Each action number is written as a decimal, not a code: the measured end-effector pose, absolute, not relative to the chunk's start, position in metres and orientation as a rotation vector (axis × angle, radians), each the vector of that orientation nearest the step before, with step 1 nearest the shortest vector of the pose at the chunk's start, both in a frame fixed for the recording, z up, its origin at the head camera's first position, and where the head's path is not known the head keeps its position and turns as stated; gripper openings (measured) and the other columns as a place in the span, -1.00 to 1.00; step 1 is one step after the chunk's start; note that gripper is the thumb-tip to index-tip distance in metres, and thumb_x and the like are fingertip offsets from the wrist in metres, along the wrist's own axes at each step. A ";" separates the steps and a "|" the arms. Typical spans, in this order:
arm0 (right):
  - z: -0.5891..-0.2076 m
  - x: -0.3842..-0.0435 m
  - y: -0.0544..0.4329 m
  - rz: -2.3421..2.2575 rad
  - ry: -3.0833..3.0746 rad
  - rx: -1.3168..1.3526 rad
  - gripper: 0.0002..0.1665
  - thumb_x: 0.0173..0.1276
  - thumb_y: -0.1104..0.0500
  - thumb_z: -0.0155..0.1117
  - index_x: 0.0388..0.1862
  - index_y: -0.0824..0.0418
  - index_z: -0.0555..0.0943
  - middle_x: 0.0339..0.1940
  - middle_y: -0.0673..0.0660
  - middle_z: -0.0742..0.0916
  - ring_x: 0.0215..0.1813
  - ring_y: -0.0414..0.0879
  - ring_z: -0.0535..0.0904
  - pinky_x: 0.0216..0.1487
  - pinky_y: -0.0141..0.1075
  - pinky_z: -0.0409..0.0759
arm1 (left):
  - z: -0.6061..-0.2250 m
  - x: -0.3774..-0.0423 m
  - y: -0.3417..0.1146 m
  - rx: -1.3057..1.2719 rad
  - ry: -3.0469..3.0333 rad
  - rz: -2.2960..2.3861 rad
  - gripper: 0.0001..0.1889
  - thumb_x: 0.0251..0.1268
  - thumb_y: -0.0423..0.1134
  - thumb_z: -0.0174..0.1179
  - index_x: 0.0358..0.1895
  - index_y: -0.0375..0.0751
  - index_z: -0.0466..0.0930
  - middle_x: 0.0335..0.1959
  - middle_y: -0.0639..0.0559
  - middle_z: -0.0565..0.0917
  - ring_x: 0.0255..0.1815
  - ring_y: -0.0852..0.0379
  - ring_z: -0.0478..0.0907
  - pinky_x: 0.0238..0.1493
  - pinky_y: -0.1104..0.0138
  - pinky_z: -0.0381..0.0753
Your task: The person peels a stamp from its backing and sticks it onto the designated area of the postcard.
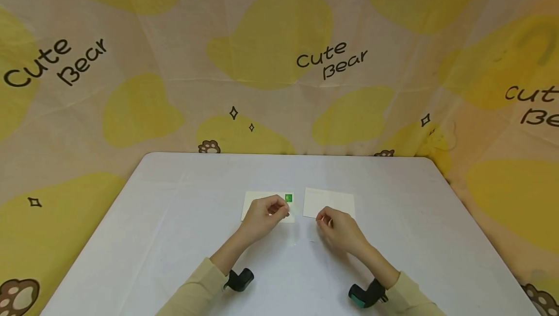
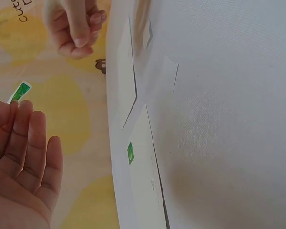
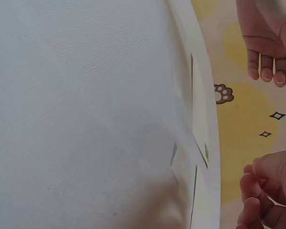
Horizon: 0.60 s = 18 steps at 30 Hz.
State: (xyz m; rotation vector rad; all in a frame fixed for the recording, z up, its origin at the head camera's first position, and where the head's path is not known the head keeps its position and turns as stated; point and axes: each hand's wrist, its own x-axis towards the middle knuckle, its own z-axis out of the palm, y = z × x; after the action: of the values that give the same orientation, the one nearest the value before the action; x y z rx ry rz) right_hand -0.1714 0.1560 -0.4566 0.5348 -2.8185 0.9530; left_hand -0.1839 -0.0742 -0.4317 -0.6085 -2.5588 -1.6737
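My left hand [image 1: 264, 215] is raised over a cream paper rectangle [image 1: 253, 198] like a card or envelope, which bears a green stamp [image 1: 288, 198] in its upper right corner. Between left thumb and index finger I pinch another green stamp-like sticker [image 2: 21, 90] with a white edge; the remaining fingers extend loosely. My right hand [image 1: 342, 228] hovers by the lower edge of a second cream rectangle [image 1: 329, 199], which shows no stamp. Its fingers curl loosely, the thumb close to the index finger, and nothing shows between them.
Two small pale scraps [image 2: 170, 74] lie on the white table [image 1: 196, 190], nearer to me than the rectangles. Behind the table hangs a patterned cloth [image 1: 271, 39] with yellow patches and lettering. A black wrist-worn device [image 1: 240, 279] sits under each forearm.
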 end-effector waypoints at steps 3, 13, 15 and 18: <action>-0.450 -0.174 0.151 0.997 -2.750 0.554 -0.98 0.20 0.26 0.24 -0.38 0.14 0.59 -0.63 -0.18 0.47 -0.58 -0.33 0.30 -0.57 -0.48 0.32 | -0.431 -0.183 -0.073 -0.622 -2.543 -1.691 -0.91 0.21 -0.35 0.15 -0.43 -0.15 0.60 -0.51 0.10 0.64 -0.44 0.05 0.60 -0.43 0.44 0.56; -0.430 -0.179 0.137 1.110 -2.639 0.606 -0.85 0.19 0.30 0.24 -0.26 0.12 0.63 -0.61 -0.16 0.48 -0.58 -0.28 0.31 -0.60 -0.47 0.33 | -0.430 -0.183 -0.071 -0.662 -2.550 -1.687 -0.92 0.22 -0.34 0.16 -0.42 -0.21 0.59 -0.51 0.10 0.64 -0.45 0.03 0.60 -0.41 0.44 0.56; -0.428 -0.180 0.135 1.130 -2.632 0.614 -0.84 0.20 0.30 0.24 -0.25 0.11 0.63 -0.62 -0.16 0.48 -0.58 -0.28 0.31 -0.60 -0.47 0.32 | -0.431 -0.183 -0.070 -0.672 -2.557 -1.682 -0.92 0.22 -0.33 0.17 -0.41 -0.23 0.60 -0.51 0.09 0.65 -0.45 0.07 0.59 -0.40 0.43 0.56; -0.425 -0.181 0.131 1.165 -2.610 0.647 -0.83 0.19 0.31 0.24 -0.24 0.13 0.63 -0.61 -0.15 0.49 -0.57 -0.29 0.31 -0.59 -0.47 0.33 | -0.432 -0.183 -0.070 -0.693 -2.554 -1.674 -0.91 0.22 -0.32 0.17 -0.41 -0.23 0.60 -0.51 0.05 0.66 -0.45 0.09 0.60 -0.39 0.42 0.56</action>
State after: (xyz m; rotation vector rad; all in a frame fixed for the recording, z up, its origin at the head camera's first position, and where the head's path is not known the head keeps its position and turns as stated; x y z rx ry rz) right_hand -0.1809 0.1314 -0.4255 0.6472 -2.6104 1.1647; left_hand -0.1832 -0.0702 -0.4320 -0.6935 -2.5540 -1.6740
